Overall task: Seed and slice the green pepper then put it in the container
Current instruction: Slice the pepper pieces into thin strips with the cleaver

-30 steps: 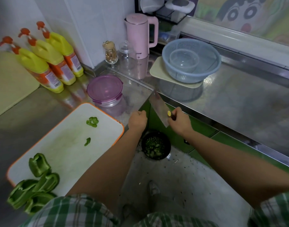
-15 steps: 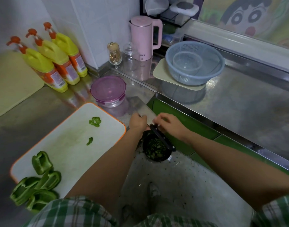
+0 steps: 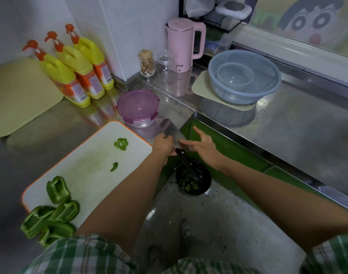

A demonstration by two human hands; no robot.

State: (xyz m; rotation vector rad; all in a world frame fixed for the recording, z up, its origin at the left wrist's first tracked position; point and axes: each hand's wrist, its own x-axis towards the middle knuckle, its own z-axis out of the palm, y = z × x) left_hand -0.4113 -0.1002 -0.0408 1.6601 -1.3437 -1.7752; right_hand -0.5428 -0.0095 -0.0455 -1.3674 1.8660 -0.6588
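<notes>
The green pepper pieces lie seeded but unsliced at the near left corner of the cutting board, some over its edge. The knife has passed from the right hand to the left. The left hand now grips it near the blade's heel. The right hand, fingers straight and spread, touches the blade above the bin on the floor. Seeding looks finished, with slicing next.

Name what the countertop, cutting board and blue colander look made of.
The countertop looks like stainless steel, glossy: it mirrors the bottles and kettle. The cutting board seems plastic, matte white with an orange edge and green stains. The colander is likely perforated translucent blue plastic.
</notes>
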